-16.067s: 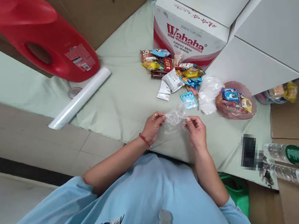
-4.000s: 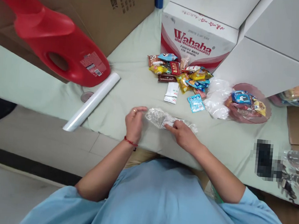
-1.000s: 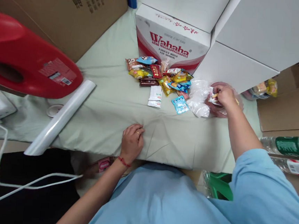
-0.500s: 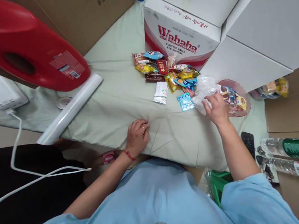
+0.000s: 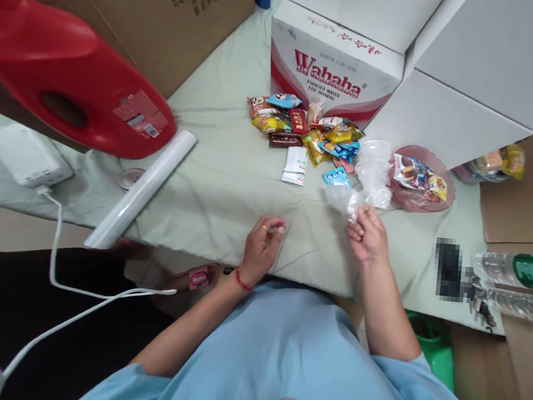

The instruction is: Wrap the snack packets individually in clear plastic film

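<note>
My right hand pinches a small clear plastic bag between thumb and fingers, a little above the cloth. Just beyond it lies a crumpled heap of similar clear plastic bags. My left hand hovers at the near side of the cloth; its fingers curl loosely with a gap to the thumb, and nothing shows in them. Ahead lies a pile of wrapped snacks, with a white packet and a blue packet at its front. A pink translucent bowl holds more wrapped snacks.
A Wahaba-lettered carton stands behind the snacks. On the left are a red jug, a white roll and a white power strip with a cable. Plastic bottles and keys lie at the right.
My right hand has drawn back from the plastic heap towards me and leftward, bringing one small bag with it. The left hand has turned and its fingers have loosened.
</note>
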Tool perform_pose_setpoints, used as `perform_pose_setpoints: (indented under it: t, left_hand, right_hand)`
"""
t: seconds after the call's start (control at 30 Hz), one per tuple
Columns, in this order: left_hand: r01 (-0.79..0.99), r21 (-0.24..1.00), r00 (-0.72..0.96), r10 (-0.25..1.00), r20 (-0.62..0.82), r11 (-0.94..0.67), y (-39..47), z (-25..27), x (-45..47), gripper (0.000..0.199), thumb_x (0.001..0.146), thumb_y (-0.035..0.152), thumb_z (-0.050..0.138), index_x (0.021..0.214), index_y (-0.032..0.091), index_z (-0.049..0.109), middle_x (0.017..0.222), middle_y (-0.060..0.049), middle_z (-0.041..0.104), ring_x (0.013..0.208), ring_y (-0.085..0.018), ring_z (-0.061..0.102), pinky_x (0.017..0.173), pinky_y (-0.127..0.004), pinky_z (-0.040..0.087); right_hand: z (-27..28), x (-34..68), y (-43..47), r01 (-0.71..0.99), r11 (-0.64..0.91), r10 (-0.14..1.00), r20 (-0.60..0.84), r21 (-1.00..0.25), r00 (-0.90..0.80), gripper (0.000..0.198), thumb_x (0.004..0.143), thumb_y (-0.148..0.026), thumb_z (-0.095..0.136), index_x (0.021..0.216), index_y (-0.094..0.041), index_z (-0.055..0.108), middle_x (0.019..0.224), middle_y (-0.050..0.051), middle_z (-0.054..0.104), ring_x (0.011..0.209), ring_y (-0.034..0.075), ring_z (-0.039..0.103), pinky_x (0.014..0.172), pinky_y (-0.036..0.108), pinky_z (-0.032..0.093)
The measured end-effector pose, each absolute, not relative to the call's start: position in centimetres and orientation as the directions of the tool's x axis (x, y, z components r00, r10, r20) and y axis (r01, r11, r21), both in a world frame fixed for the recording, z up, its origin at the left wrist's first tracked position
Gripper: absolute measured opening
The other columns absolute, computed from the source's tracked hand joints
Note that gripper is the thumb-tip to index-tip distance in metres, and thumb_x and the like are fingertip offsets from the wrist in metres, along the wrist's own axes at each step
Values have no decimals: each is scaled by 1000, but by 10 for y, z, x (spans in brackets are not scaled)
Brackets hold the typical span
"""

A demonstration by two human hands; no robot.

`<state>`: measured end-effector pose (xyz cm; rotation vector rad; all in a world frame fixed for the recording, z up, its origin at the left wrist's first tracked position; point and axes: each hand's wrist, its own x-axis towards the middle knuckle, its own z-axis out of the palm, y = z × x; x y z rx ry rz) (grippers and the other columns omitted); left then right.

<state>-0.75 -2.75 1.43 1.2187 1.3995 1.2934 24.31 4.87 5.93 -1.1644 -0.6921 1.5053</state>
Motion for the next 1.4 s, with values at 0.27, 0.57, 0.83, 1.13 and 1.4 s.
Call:
perform_pose_setpoints:
  t: [0.27, 0.57, 0.83, 1.13, 1.4]
  left_hand:
    - [-675, 478, 356, 815, -457, 563, 6, 21, 38, 52, 66, 40, 95, 100, 22, 60, 99, -3, 73, 91, -20, 73, 82, -36, 60]
    - [-692, 636, -8, 878, -478, 340, 22, 17, 19, 46, 57, 29, 95, 85, 18, 60, 74, 5, 65, 62, -5, 60, 60, -17, 49]
    - [-563, 756, 68, 930, -360, 334, 14, 25, 21, 42, 61, 38, 93, 81, 17, 63, 66, 5, 59, 55, -5, 50, 54, -19, 39]
    - [-431, 839, 153, 944, -294, 331, 12, 29, -5, 42, 64, 45, 91, 77, 17, 63, 61, 6, 51, 54, -6, 42, 54, -22, 31]
    - [-229, 940, -79, 957, -278, 254, 20, 17, -21, 29, 70, 37, 84, 78, 18, 64, 64, 5, 55, 58, -9, 46, 59, -23, 36]
  right_hand:
    - [51, 200, 8, -617, -424, 888, -439, -663, -139, 34, 74, -27, 89, 84, -21, 56, 63, -11, 44, 43, 1, 24, 36, 9, 27]
    - [42, 235, 15, -125, -300, 934, -318, -946, 166, 39, 77, -50, 83, 86, -23, 56, 72, -7, 52, 50, 6, 35, 43, 18, 31]
    - [49, 219, 22, 681, 385, 922, 299, -623, -247, 24, 93, -44, 69, 106, -24, 72, 114, 11, 69, 111, 28, 57, 99, 46, 46]
    - [55, 226, 24, 158, -124, 970, -153, -980, -188, 33, 82, -54, 79, 84, -22, 71, 72, -3, 62, 62, 13, 51, 58, 26, 40]
    - [43, 232, 33, -155, -264, 925, -296, -952, 239, 51, 58, -58, 89, 80, -22, 61, 63, -8, 54, 53, 9, 41, 51, 23, 36]
